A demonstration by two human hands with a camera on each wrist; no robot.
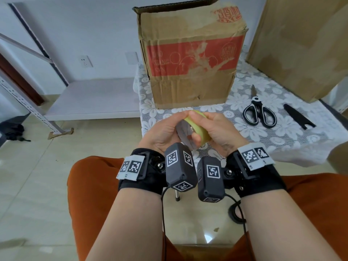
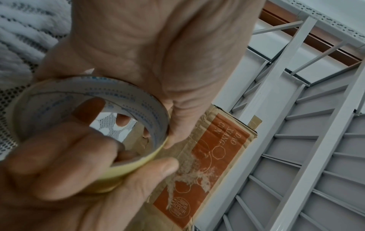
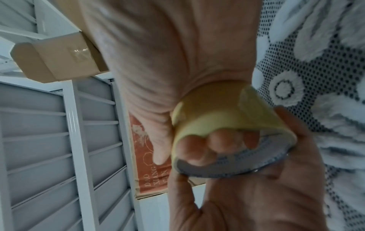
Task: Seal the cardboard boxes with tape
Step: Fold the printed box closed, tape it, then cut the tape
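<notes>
Both hands hold a yellowish tape roll point(image 1: 197, 127) over the table's near edge, in front of a worn cardboard box with a red printed band point(image 1: 190, 59). My left hand point(image 1: 163, 132) grips the roll from the left, thumb along its rim. My right hand point(image 1: 220, 129) wraps it from the right, fingers curled into the core. In the left wrist view the roll point(image 2: 88, 101) shows its printed inner core. In the right wrist view the roll's point(image 3: 213, 112) outer face is toward me. A plain cardboard box point(image 1: 301, 44) stands at the right.
Black-handled scissors point(image 1: 259, 113) and a black sheath point(image 1: 298, 118) lie on the lace-covered table point(image 1: 282, 140), right of my hands. White metal shelving point(image 1: 94, 97) stands to the left. My orange-clad knees are below the table edge.
</notes>
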